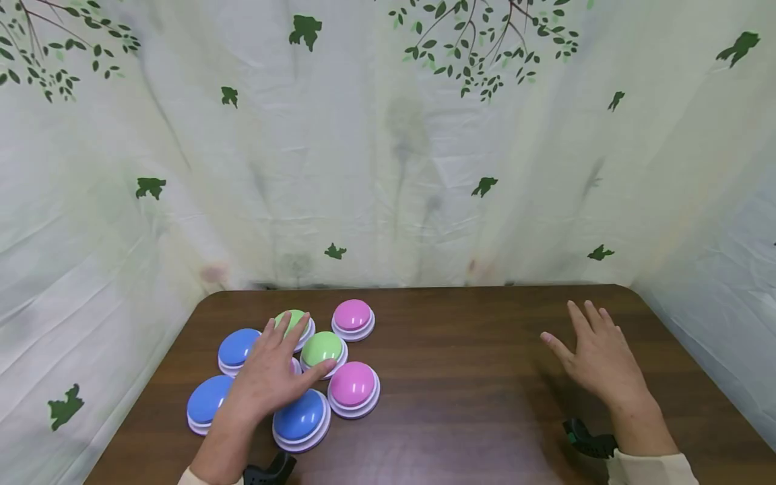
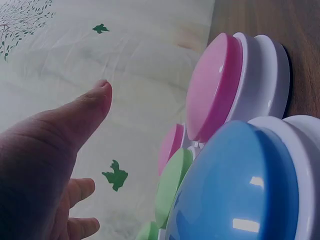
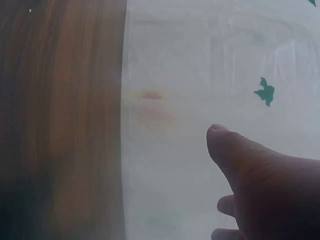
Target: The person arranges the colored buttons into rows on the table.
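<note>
So your left hand (image 1: 271,372) is hovering palm-down over a bunch of dome push buttons, fingers stretched out and thumb spread wide, with nothing in its grasp. From the left wrist view your thumb is clear of the domes, so that hand looks held above them. The far green dome button (image 1: 295,318) is right under your left fingertips, partly covered, and the near green dome button (image 1: 321,345) is by the thumb tip, which overlaps its edge from the head view. Off to the right of those fingertips you've got the far pink dome button (image 1: 351,314), and the near pink dome button (image 1: 351,385) is just right of and closer to you than the thumb. The front blue dome button (image 1: 298,415) is on the near side of the thumb, while the upper blue dome button (image 1: 238,347) and the lower blue dome button (image 1: 209,399) are left of your hand and wrist, each partly hidden. (There's also a sliver of a pinkish button (image 1: 296,366) peeking out beneath your palm, can't tell much more.) Your right hand (image 1: 600,360) is well apart from the whole bunch, raised over the brown tabletop (image 1: 455,377), fingers extended, thumb out toward the buttons, gripping nothing either.
</note>
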The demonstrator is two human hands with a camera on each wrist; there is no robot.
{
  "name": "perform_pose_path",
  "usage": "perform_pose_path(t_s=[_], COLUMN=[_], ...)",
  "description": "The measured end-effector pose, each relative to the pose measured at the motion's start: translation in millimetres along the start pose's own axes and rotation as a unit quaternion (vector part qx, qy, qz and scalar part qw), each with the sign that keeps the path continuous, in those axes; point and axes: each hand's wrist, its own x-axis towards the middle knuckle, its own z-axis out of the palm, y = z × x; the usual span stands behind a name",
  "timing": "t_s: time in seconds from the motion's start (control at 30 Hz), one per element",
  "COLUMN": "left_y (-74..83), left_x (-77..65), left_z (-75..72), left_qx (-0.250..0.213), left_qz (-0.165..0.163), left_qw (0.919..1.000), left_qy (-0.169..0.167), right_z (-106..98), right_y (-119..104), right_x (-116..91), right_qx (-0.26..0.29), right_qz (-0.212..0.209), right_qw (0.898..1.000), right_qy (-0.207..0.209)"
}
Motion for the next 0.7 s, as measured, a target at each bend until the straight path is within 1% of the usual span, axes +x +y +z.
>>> perform_pose_path(t_s=[0.17, 0.3, 0.43, 0.5, 0.57, 0.63, 0.7], left_y=[2.7, 4.6, 9.2, 12.7, 17.0, 22.0, 27.7], left_x=[-0.9, -2.1, -4.4, -6.6, -9.1, -11.3, -13.0], left_z=[-0.7, -0.6, 0.1, 0.5, 1.5, 2.9, 5.1], left_qx=[-0.037, -0.072, -0.134, -0.175, -0.225, -0.275, -0.324], left_qz=[-0.004, -0.003, 0.002, 0.003, 0.002, 0.003, 0.005], left_qw=[0.9992, 0.9973, 0.9909, 0.9844, 0.9741, 0.9611, 0.9457], left_qy=[-0.013, -0.015, -0.013, -0.015, -0.021, -0.026, -0.028], right_z=[1.8, 5.5, 13.1, 18.7, 25.3, 32.5, 40.0], right_y=[-1.7, -5.7, -15.8, -23.4, -31.7, -40.3, -49.5], right_x=[1.9, 3.3, 5.4, 6.3, 6.6, 6.5, 5.6], right_qx=[0.021, 0.054, 0.099, 0.122, 0.146, 0.162, 0.181], right_qz=[-0.007, -0.003, -0.002, -0.006, -0.011, -0.015, -0.016], right_qw=[1.000, 0.998, 0.994, 0.991, 0.987, 0.985, 0.981], right_qy=[-0.003, -0.024, -0.051, -0.058, -0.062, -0.063, -0.063])
